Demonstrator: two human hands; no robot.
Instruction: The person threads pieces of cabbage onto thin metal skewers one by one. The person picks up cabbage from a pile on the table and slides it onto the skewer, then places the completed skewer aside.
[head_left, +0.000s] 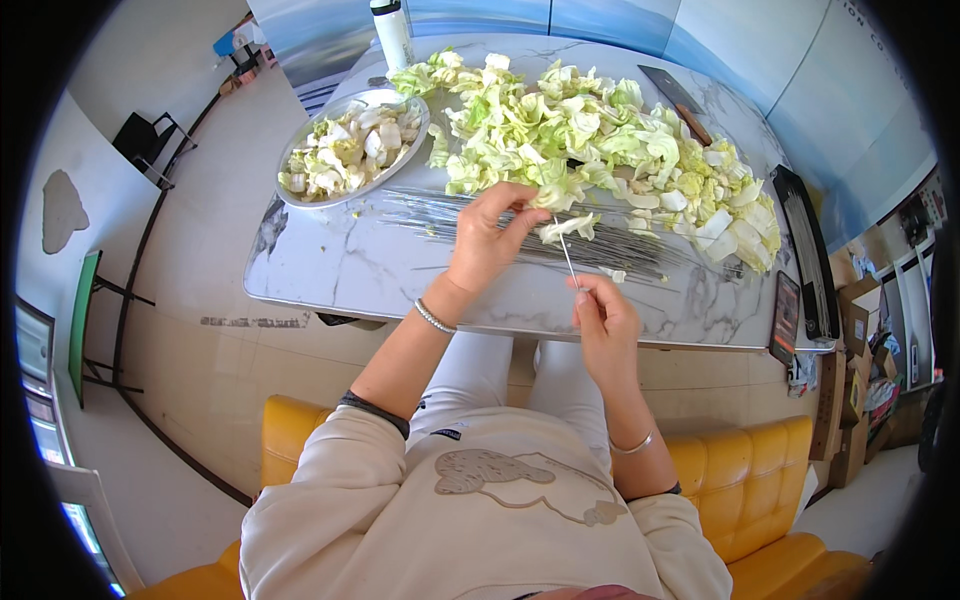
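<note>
My right hand (609, 326) grips the lower end of a thin metal skewer (568, 259) over the table's near side. A pale cabbage piece (568, 229) is threaded on the skewer. My left hand (487, 236) pinches a green cabbage leaf (557, 196) at the skewer's upper end; whether the tip has pierced this leaf is hidden. Beneath and beyond my hands lies a loose bundle of metal skewers (630, 251). Behind it spreads a large heap of torn cabbage leaves (540, 120), with paler, thicker pieces (731, 225) at its right end.
An oval metal tray (300, 198) of cabbage pieces sits at left on the marble-patterned table (360, 277). A white bottle (391, 37) stands behind. A cleaver (667, 88) lies at the back right. A black box of skewers (806, 255) and a phone (784, 315) line the right edge.
</note>
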